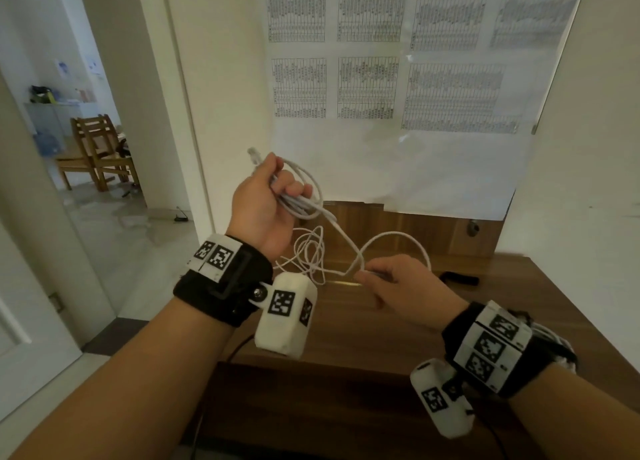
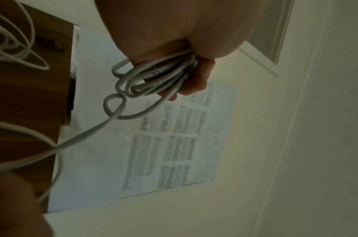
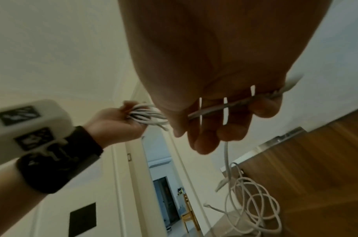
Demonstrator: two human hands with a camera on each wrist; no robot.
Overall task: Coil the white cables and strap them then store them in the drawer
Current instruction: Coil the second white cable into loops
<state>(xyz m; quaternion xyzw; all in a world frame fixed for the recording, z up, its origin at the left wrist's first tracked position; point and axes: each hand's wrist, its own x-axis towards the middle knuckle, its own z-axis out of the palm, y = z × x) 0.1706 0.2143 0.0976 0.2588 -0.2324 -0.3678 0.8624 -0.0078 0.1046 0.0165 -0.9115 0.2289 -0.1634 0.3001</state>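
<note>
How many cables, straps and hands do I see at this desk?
White cables: 2, the coiled cable and the loose cable on the desk
Black strap: 1
Hands: 2, left hand and right hand, both holding the coiled cable
Total: 5

Printed table sheets (image 1: 388,61) hang on the wall above the wooden worktop (image 1: 381,324), a small black object (image 1: 460,278) lies on it, and wooden chairs (image 1: 95,151) stand beyond the doorway.

The left hand (image 1: 263,203) is raised with its grip curled closed, while the right hand (image 1: 398,281) sits lower, fingers pinched.
</note>
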